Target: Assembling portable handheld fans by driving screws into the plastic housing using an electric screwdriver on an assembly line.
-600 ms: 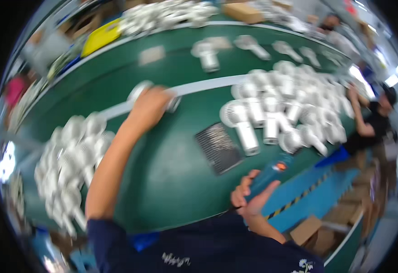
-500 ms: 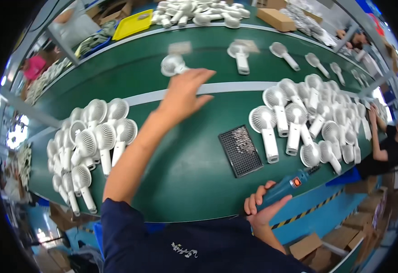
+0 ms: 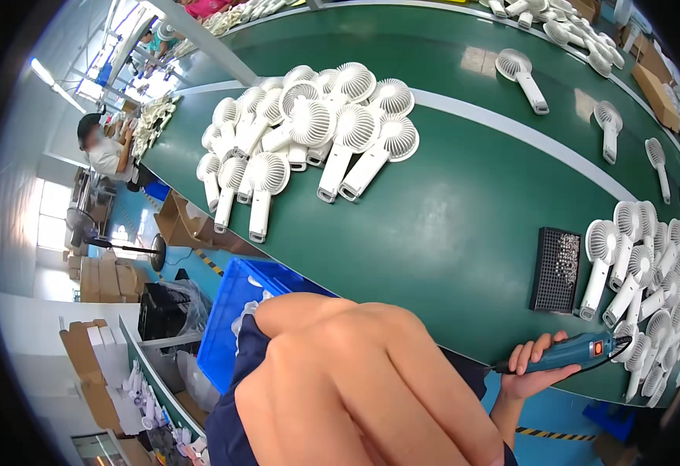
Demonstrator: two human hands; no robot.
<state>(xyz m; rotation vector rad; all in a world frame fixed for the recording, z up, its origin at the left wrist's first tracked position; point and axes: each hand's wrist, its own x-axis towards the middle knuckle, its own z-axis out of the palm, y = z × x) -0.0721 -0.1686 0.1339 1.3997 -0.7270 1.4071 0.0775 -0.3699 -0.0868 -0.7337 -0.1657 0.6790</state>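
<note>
Both hands are seen at the near edge: the left hand (image 3: 355, 380) is raised very close to the camera, its fingers drawn together in a loose fist, and whether anything is enclosed in it cannot be told. The right hand (image 3: 538, 369) is clamped around a blue electric screwdriver (image 3: 569, 353), which is held level at the edge of the worktop (image 3: 449, 210), probably so that it is kept ready beside the work. Just beyond it, a black tray of small screws (image 3: 555, 269) is laid flat on the green surface, seemingly placed within easy reach of the tool hand. To its right, a pile of white handheld fans (image 3: 639, 272) is heaped near the edge. Below the worktop on the left, a blue crate (image 3: 235, 311) is set on the floor. Farther out, a 2nd cluster of white fans (image 3: 309, 132) is gathered with handles pointing toward the near edge. Beyond the pale stripe, single fans such as 1 fan (image 3: 520, 71) are spaced along the far lane. At the far left, another person (image 3: 103, 147) is seated at the same worktop.
</note>
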